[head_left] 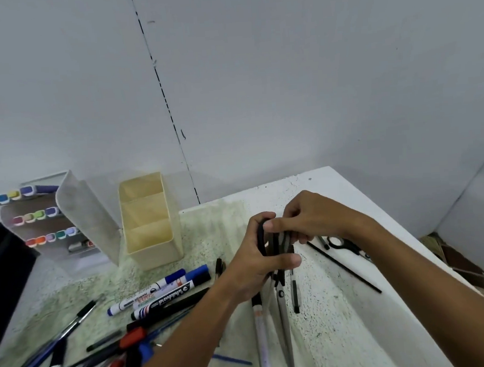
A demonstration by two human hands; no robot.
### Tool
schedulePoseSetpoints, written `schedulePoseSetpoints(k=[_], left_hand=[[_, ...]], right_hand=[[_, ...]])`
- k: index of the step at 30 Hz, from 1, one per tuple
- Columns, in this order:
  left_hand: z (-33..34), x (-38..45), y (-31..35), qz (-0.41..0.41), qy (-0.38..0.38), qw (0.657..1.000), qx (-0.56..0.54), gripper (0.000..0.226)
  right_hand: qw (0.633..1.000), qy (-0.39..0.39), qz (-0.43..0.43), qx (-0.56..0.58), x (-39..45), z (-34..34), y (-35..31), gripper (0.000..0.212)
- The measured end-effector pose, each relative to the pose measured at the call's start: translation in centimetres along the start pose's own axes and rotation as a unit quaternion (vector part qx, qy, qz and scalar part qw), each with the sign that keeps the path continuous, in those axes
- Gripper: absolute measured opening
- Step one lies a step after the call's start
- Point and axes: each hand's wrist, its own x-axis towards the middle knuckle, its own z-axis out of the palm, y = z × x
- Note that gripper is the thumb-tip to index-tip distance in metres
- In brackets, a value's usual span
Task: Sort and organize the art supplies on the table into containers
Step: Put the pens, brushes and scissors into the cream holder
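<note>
My left hand (pixel 256 264) grips the black handles of a pair of scissors (pixel 282 303), whose long grey blades point down toward me over the table. My right hand (pixel 313 217) pinches the top of those handles from the far side. An empty beige organizer with three compartments (pixel 148 218) stands at the back left. Whiteboard markers (pixel 168 291) lie in a row in front of it, and a heap of pens and markers (pixel 103 350) fills the near left. A second pair of black scissors (pixel 346 244) lies under my right wrist.
A clear case of coloured markers (pixel 46 222) stands open at the far left. A thin black stick (pixel 344 268) and a black pen (pixel 295 294) lie on the speckled white table (pixel 345 319). The table's right edge (pixel 396 235) drops to a tiled floor.
</note>
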Motion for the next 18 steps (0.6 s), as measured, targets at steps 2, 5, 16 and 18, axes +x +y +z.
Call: schedulePoseSetpoints(k=[2,5,16,18], left_hand=[[0.2,0.1,-0.2,0.001,0.015,1.000,-0.015,0.069],[0.4,0.2,-0.5,-0.003,0.058,0.994,-0.090,0.061],[-0.2,0.3,0.6,-0.008,0.131,0.976,-0.172,0.064],[-0.3,0.4,1.0,-0.002,0.139,0.975,-0.172,0.063]], right_hand=[[0.999,0.029,0.006,0.016,0.3,0.7,0.0,0.061],[0.993,0.089,0.018,0.074,0.7,1.4,0.4,0.058],[0.966,0.084,0.192,-0.153,0.8,0.1,12.6,0.067],[0.976,0.090,0.157,-0.124,0.7,0.2,12.9,0.063]])
